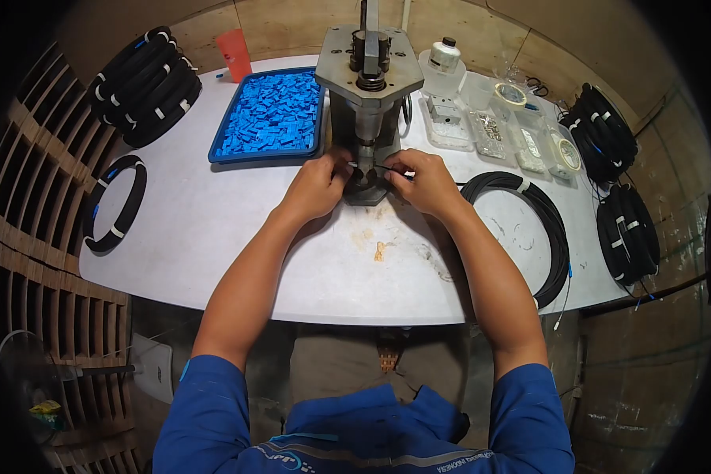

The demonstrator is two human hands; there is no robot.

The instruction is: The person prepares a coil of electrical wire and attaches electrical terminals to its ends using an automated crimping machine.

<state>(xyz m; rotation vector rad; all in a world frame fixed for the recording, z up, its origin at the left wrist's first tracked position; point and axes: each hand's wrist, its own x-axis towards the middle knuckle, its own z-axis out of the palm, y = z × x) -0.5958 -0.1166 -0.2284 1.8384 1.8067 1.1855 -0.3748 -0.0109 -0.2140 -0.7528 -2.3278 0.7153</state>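
Observation:
A metal press (369, 103) stands at the back middle of the white table. At the left side of its base, my left hand (321, 183) is closed, its fingers pinched on something I cannot make out. On the right side, my right hand (423, 182) pinches a thin black cable, whose end points into the press. This cable appears to run right to a large black cable coil (557, 229) lying on the table. Left of the press sits a dark blue tray (265, 159) full of small blue parts (268, 114).
An orange cup (234, 55) stands behind the tray. Stacked black coils (146, 87) are at the back left, a single coil (137, 193) below them. Clear containers (450, 126), a bottle (445, 54) and tape rolls (510, 95) stand right of the press. More coils (628, 233) hang over the right edge.

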